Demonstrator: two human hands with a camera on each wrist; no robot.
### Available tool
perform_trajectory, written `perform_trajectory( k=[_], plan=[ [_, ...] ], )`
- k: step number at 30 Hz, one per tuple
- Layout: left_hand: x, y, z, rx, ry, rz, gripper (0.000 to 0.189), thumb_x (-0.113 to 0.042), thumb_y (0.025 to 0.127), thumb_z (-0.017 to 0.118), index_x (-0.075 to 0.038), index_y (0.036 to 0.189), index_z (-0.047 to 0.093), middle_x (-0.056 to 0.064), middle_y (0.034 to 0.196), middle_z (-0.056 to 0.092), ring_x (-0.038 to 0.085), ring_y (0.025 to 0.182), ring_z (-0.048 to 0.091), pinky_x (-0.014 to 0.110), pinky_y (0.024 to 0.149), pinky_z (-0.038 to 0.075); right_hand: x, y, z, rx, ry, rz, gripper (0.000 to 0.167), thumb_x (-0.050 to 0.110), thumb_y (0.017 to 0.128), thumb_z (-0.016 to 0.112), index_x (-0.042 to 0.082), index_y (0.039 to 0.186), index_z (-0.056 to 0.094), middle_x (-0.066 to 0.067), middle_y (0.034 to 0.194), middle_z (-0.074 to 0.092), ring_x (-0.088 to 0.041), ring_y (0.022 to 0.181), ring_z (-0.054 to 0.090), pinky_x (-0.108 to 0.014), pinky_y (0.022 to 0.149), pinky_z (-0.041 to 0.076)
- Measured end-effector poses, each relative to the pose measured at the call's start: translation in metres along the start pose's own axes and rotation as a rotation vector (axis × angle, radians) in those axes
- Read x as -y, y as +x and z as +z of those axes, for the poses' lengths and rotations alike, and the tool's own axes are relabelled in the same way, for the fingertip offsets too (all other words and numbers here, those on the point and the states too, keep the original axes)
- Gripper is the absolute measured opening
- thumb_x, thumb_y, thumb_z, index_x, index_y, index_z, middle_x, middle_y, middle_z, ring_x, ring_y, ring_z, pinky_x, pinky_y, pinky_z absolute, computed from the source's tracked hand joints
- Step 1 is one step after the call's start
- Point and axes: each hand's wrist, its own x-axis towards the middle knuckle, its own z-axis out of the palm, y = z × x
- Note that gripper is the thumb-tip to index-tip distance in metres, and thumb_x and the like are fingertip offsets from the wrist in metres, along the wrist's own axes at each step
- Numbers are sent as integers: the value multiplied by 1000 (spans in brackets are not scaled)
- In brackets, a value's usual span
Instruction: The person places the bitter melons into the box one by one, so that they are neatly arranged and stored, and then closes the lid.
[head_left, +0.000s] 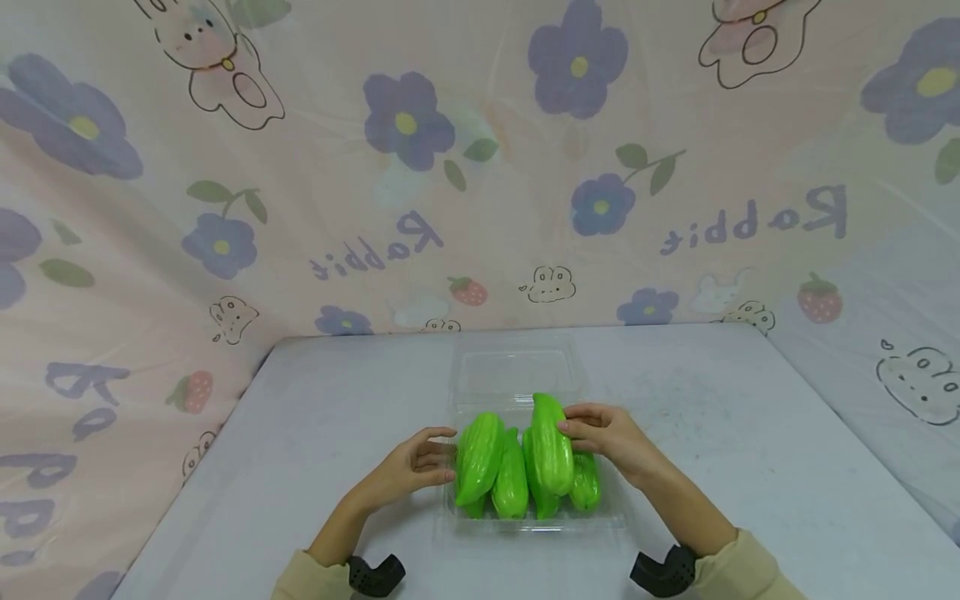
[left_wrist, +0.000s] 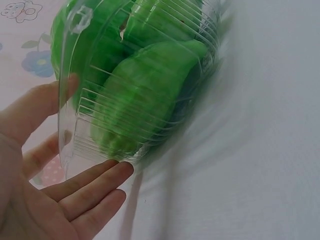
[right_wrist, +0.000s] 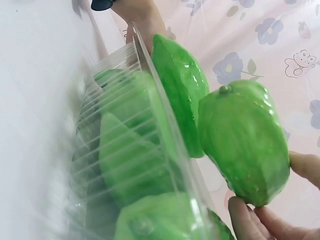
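My right hand (head_left: pixel 609 437) pinches a green ridged gourd (head_left: pixel 551 450) by its side, above others like it. In the right wrist view this gourd (right_wrist: pixel 245 142) is higher than the rim of a clear plastic box (right_wrist: pixel 165 115), with fingertips at its lower end and side. Several more green gourds (head_left: pixel 512 483) fill the box, and one (head_left: pixel 482 458) lies on top at the left. My left hand (head_left: pixel 412 467) is at the box's left wall. Its fingers (left_wrist: pixel 95 192) are fairly straight, fingertips right at the clear wall, with a gourd (left_wrist: pixel 145 95) showing through.
The box's clear lid (head_left: pixel 517 371) lies folded back behind it on the white table (head_left: pixel 712 433). A printed cloth (head_left: pixel 495 167) with flowers and rabbits hangs along the back and sides. Black wrist mounts (head_left: pixel 377 575) sit at both cuffs.
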Motion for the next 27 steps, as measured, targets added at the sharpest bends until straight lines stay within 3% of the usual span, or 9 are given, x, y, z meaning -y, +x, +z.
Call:
perform_trajectory(
  k=[4, 9, 27],
  plan=[
    [0, 0, 0, 3, 4, 1, 65, -22, 93, 65, -3, 146, 33, 32, 140, 47, 45, 128, 51, 42, 102, 52, -3, 0, 2, 20, -11, -21, 55, 25, 92, 65, -13, 129, 50, -13, 117, 66, -4, 92, 68, -26, 88, 58],
    [-1, 0, 1, -2, 19, -8, 65, -23, 93, 65, -4, 146, 32, 30, 140, 48, 44, 128, 51, 49, 107, 47, -5, 0, 6, 26, -27, -26, 56, 25, 92, 66, -12, 130, 50, -21, 120, 64, -6, 94, 68, -28, 88, 59],
    [-1, 0, 0, 1, 9, -7, 64, -22, 93, 64, -5, 147, 33, 31, 140, 47, 45, 129, 51, 53, 107, 45, 1, 0, 15, 17, -99, -29, 59, 27, 89, 69, -11, 130, 51, -28, 122, 63, -21, 98, 70, -34, 83, 61]
  ],
)
